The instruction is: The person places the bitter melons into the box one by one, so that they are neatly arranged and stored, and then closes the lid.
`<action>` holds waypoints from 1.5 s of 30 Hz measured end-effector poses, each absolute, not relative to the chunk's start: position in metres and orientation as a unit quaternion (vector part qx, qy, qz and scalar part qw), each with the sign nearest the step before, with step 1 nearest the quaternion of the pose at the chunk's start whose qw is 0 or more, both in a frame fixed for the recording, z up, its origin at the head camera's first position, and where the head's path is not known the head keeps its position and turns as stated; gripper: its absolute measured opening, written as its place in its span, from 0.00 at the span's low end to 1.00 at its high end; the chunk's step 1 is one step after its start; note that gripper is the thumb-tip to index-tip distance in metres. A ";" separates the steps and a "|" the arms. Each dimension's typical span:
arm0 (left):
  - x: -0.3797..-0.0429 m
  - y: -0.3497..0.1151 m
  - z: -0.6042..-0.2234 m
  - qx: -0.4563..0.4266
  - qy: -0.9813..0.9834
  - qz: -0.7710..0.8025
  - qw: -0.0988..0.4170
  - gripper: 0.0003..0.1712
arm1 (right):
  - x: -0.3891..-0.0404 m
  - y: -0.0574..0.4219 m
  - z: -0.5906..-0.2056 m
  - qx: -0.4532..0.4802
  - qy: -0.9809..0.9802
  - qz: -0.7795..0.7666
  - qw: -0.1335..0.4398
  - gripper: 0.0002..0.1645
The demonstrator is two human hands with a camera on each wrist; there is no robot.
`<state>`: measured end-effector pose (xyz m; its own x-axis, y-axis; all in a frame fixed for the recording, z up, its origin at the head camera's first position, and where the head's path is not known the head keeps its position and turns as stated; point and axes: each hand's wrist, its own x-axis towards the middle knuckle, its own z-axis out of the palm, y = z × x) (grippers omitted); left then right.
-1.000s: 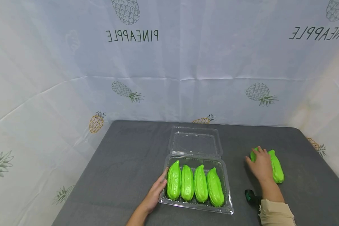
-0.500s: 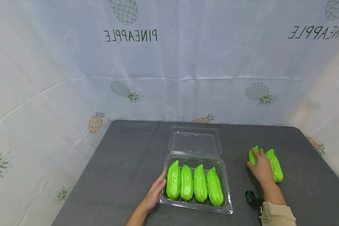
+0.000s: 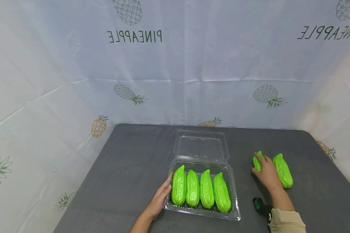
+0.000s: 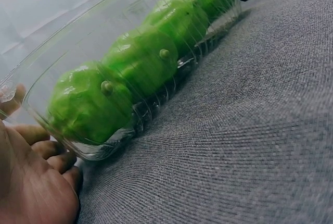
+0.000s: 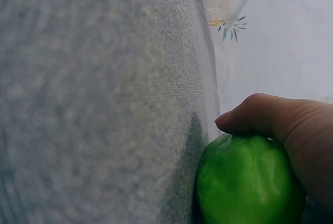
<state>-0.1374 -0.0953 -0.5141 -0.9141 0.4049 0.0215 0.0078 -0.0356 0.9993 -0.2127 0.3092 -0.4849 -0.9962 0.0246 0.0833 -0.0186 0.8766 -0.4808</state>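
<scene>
A clear plastic clamshell box (image 3: 202, 213) lies with its lid (image 3: 201, 147) folded back. Inside, several bright green bitter melons (image 3: 207, 189) lie side by side in a row. My left hand (image 3: 158, 197) grips the box's left side; in the left wrist view the thumb is at the rim and the fingers (image 4: 57, 156) lie low against the wall. To the right, my right hand (image 3: 267, 173) holds another bitter melon (image 3: 257, 162) from above. The right wrist view shows the thumb across this bitter melon (image 5: 247, 182), close to the tabletop; the palm hides part of it.
One more loose bitter melon (image 3: 283, 171) lies just right of my right hand. A black strap piece with a green patch (image 3: 259, 205) is by the right wrist. The dark grey table (image 3: 134, 161) ends at a pineapple-print curtain (image 3: 163, 97).
My right hand has shifted slightly left with its bitter melon, widening the gap to the loose one on its right. The left hand and the box have stayed put.
</scene>
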 end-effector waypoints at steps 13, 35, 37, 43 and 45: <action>-0.137 -0.096 -0.516 0.138 0.685 0.702 0.138 0.34 | -0.215 0.309 -0.485 -0.004 -0.970 0.243 0.025 0.39; -0.138 -0.094 -0.518 0.147 0.683 0.706 0.112 0.32 | -0.176 0.281 -0.437 -0.046 -0.907 0.413 0.060 0.40; -0.138 -0.094 -0.518 0.154 0.682 0.708 0.099 0.32 | -0.173 0.277 -0.432 -0.055 -0.900 0.429 0.053 0.40; -0.136 -0.090 -0.519 0.175 0.680 0.708 0.074 0.31 | -0.167 0.269 -0.423 -0.059 -0.896 0.437 0.054 0.40; -0.136 -0.090 -0.519 0.175 0.684 0.705 0.068 0.31 | -0.165 0.267 -0.419 -0.056 -0.895 0.439 0.059 0.40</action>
<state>-0.1357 -0.0899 -0.5186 -0.9296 0.3348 0.1537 0.1438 -0.0543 0.9881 -0.1653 0.2673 -0.4193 -0.9867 0.1521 0.0572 0.0478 0.6078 -0.7927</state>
